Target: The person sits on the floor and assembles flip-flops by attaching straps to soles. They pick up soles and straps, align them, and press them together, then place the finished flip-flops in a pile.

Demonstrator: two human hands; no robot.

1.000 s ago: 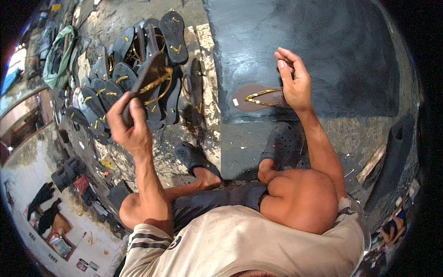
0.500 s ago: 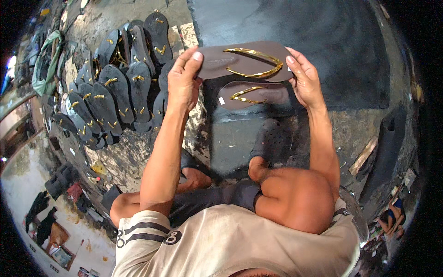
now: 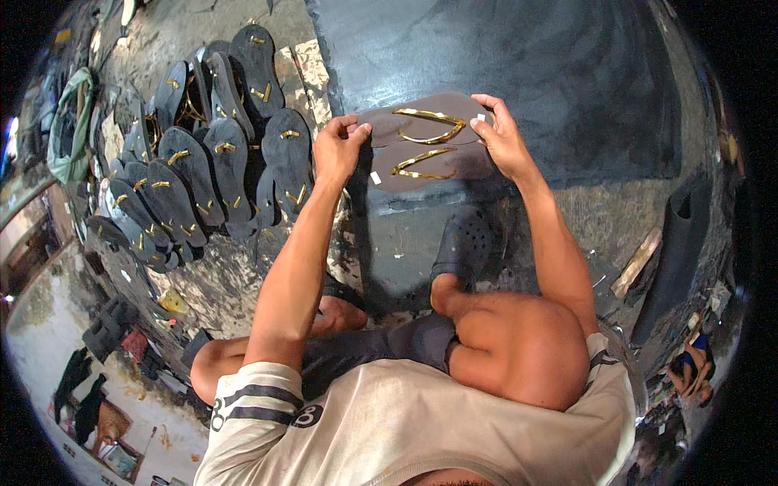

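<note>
A brown flip-flop (image 3: 381,128) with a shiny gold V-shaped strap spans the gap between my hands, close above or on the dark mat. My left hand (image 3: 336,152) grips its heel end at the left, thumb on top. At the toe end, my right hand (image 3: 506,144) has its thumb and fingers on the edge, next to a small white sticker. Just on the near side lies a second brown flip-flop (image 3: 470,162), its strap pointing the other way and a white sticker at its left end.
Many dark soles with gold strap pieces (image 3: 190,162) lie clustered on the floor at left. A large dark sheet (image 3: 567,89) spreads ahead. At right are a rolled black sheet (image 3: 677,235) and a wood piece (image 3: 636,263). My shod foot (image 3: 466,243) is near the mat.
Both hands have lowered the held flip-flop away from me, down toward the mat, alongside the second one. The view has shifted slightly.
</note>
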